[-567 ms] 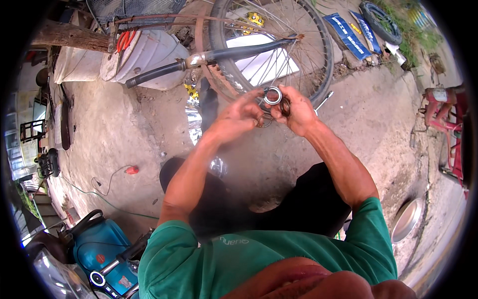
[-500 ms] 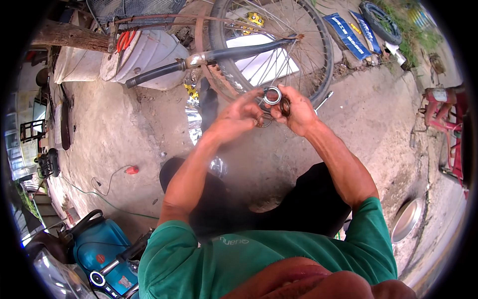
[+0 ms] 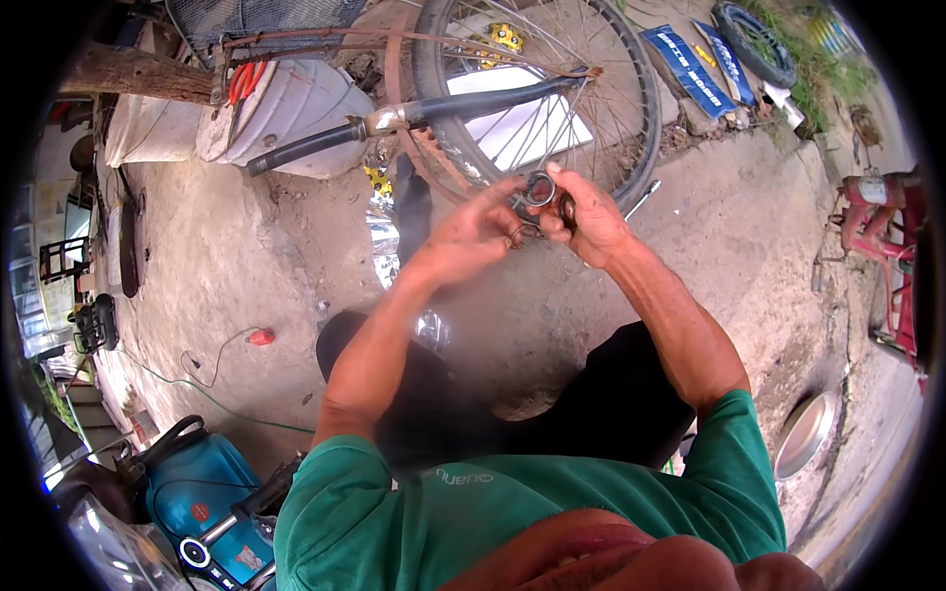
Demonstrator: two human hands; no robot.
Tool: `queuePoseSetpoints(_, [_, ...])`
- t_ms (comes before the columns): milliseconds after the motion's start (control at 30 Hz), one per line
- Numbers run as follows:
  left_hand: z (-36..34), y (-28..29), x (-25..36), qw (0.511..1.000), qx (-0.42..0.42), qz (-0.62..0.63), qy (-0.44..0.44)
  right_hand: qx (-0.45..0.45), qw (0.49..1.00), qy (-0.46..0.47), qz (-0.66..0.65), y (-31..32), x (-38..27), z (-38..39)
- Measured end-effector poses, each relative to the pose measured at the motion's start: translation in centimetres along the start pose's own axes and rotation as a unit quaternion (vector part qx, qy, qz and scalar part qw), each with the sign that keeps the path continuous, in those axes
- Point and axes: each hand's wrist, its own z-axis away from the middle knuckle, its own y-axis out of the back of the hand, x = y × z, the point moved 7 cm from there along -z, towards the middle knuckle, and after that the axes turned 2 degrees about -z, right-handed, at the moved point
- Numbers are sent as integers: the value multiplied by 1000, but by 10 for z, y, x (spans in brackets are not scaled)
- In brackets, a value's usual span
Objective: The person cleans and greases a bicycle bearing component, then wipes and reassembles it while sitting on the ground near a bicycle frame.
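Observation:
My left hand (image 3: 476,232) has its fingertips closed on a thin dark ring (image 3: 520,234), partly hidden by fingers. My right hand (image 3: 593,222) grips a round metal ring (image 3: 541,202) between thumb and fingers, with a second dark ring (image 3: 567,209) beside it. Both hands are close together, just below the spoked wheel (image 3: 646,118), which lies on the ground. Across that wheel rests a long black fork tube (image 3: 439,105), over a white sheet (image 3: 522,138).
White buckets (image 3: 305,108) with orange-handled pliers (image 3: 245,81) are upper left. A blue machine (image 3: 202,478) stands lower left, near a cord (image 3: 227,394). Blue packets (image 3: 686,71) and a small tyre (image 3: 749,39) lie upper right, a red frame (image 3: 887,222) right, a metal bowl (image 3: 803,433) lower right.
The metal ring in my right hand has turned slightly and looks darker. My right fingers have shifted a little around it, while my left hand is almost still.

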Motion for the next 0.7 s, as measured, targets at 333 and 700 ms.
queuePoseSetpoints(333, [4,-3,-3,999,-20,15,31,67,995,62,28,23,-4,-13])
queuePoseSetpoints(700, [4,6,19,996,12,-85,-11,31,992,93,85,13,-9,-5])
